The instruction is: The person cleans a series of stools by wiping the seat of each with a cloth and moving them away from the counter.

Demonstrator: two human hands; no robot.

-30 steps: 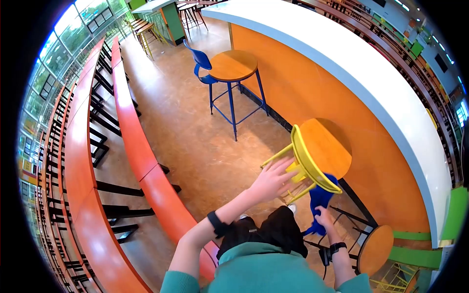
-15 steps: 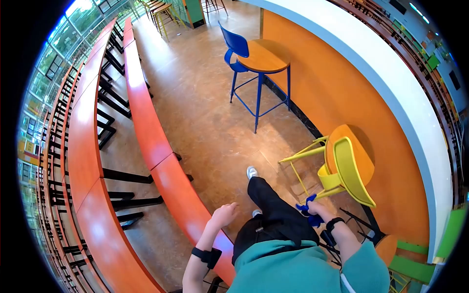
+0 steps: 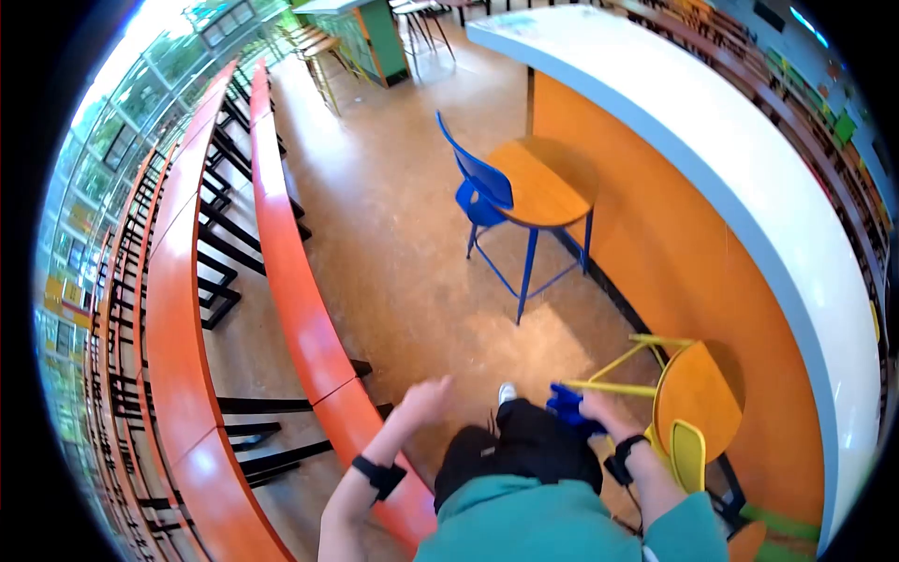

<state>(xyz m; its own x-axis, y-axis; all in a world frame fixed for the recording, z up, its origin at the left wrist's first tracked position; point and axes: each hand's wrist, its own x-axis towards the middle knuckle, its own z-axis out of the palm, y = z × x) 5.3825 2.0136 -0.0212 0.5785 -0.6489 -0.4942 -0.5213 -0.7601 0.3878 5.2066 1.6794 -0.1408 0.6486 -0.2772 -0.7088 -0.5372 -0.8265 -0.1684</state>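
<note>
My left hand [image 3: 426,401] hangs over the floor beside the red bench, its fingers curled in and nothing visible in them; motion blurs it slightly. My right hand [image 3: 604,410] is closed on a crumpled blue cloth [image 3: 567,408], which hangs out in front of the fingers. That hand is near the legs of a yellow high chair [image 3: 688,454] with a round-edged wooden seat. Farther ahead a blue high chair [image 3: 482,178] with a wooden seat stands against the orange counter front.
A white-topped counter [image 3: 712,103] with an orange front [image 3: 646,178] curves along the right. On the left run a long red bench [image 3: 300,290] and a red table [image 3: 173,337] on black legs. Brown floor [image 3: 393,215] lies between them. Stools [image 3: 323,56] and a green counter [image 3: 379,42] stand far ahead.
I have moved forward along the aisle, so the blue and yellow chairs appear nearer and lower. My left hand has curled more; my right hand keeps the blue cloth.
</note>
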